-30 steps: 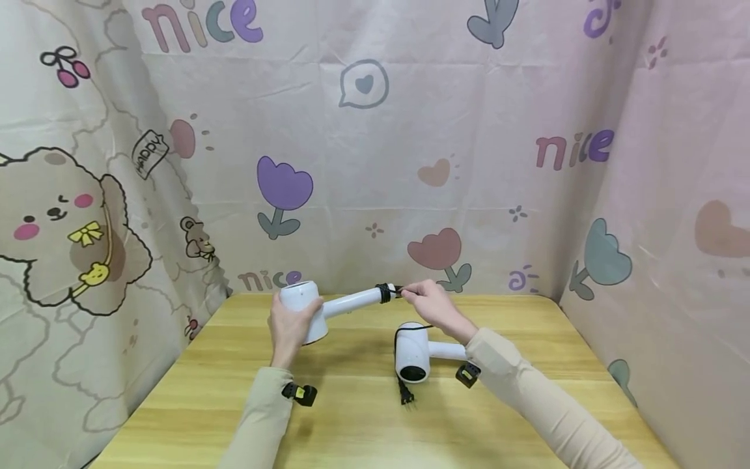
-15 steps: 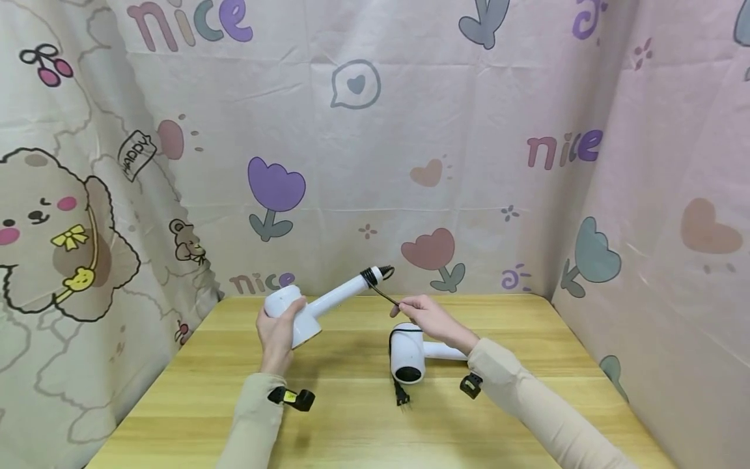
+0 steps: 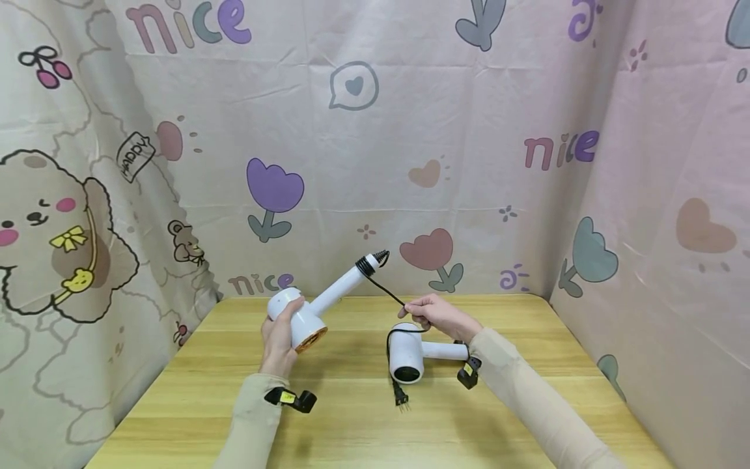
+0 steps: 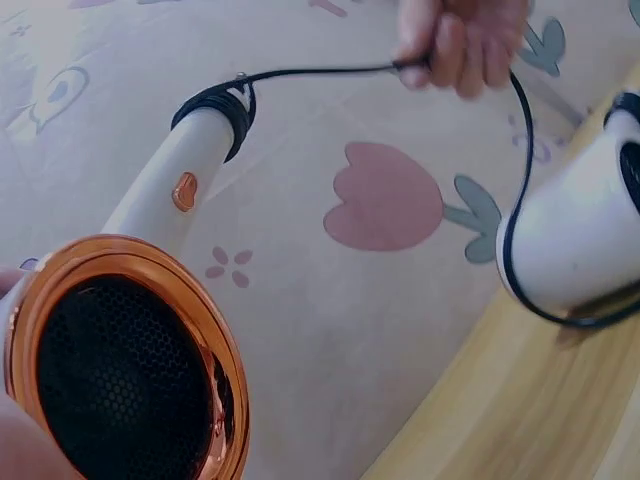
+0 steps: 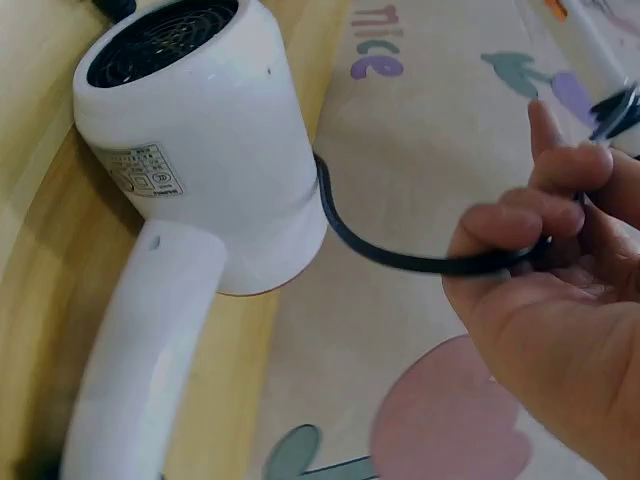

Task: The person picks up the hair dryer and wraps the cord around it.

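My left hand grips a white hair dryer round its head, above the table. The handle slants up to the right, with black cord coiled near its end. A copper-coloured ring frames the dark mesh at one end of the head. Between the fingers of my right hand is the cord's loose stretch, drawn fairly straight from the coil. Past that hand it loops by a second white hair dryer, lying on the table, and a black plug rests in front.
A wooden table lies beneath both hands. Printed curtains hang at the back and both sides. The second dryer's handle points right, close to my right wrist. Each wrist bears a small black camera.
My right hand has drawn the cord away from the handle's end, down and to the right. The held dryer's handle tilts up more steeply, and its copper-coloured ring has turned into view.
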`<state>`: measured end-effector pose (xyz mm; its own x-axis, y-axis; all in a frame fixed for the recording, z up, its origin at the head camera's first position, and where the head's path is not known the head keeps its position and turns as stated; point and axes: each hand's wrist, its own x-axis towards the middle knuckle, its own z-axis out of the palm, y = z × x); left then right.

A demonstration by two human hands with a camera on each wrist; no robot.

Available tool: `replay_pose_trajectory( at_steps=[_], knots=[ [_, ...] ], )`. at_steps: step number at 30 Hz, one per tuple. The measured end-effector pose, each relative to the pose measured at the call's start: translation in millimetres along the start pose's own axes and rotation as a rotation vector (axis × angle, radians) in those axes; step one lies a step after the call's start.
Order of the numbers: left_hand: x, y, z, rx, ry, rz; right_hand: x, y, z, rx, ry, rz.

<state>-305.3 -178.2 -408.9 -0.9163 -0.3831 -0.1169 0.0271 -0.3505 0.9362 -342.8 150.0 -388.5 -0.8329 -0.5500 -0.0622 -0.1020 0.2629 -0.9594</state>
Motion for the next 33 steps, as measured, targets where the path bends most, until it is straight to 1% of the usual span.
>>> replay_pose_trajectory(
  at_steps=[3,5,6,8,11,13,16,20,22,27,30,33],
  knots=[
    [-0.9,0.7,-0.6,-0.037,-0.009,-0.035,4.6,6.5,-3.3,0.043,-0.008,0.023],
    [-1.3,1.3,-1.5,-0.067,-0.015,-0.055,7.2,10.6,-5.9,0.049,0.029,0.042],
    [-1.4,1.6,-2.0,-0.088,-0.024,-0.065,8.8,12.4,-7.2,0.047,0.065,0.049],
    [-1.7,2.5,-3.1,-0.099,-0.048,-0.080,12.3,14.7,-9.5,0.021,0.166,0.057],
    [-2.4,4.2,-3.7,-0.102,-0.126,-0.107,18.6,15.8,-10.1,-0.054,0.318,0.072],
    [-2.8,4.8,-3.6,-0.095,-0.182,-0.133,22.7,14.3,-8.3,-0.110,0.377,0.077],
    [-3.2,3.7,-3.3,-0.084,-0.265,-0.182,27.4,10.9,-3.5,-0.171,0.413,0.090],
    [-3.9,-1.4,-2.8,-0.052,-0.345,-0.229,32.5,5.9,0.5,-0.166,0.446,0.080],
    [-4.0,-4.6,-2.8,-0.034,-0.373,-0.242,34.3,3.4,0.4,-0.154,0.474,0.065],
    [-2.8,-10.2,-4.6,0.020,-0.410,-0.259,34.3,-2.4,-6.6,-0.152,0.552,0.024],
    [-2.4,-11.1,-5.5,0.058,-0.446,-0.265,31.9,-8.2,-11.8,-0.182,0.604,-0.018],
    [-2.4,-11.6,-6.3,0.112,-0.481,-0.256,29.3,-17.2,-13.9,-0.224,0.625,-0.054]
  ],
)
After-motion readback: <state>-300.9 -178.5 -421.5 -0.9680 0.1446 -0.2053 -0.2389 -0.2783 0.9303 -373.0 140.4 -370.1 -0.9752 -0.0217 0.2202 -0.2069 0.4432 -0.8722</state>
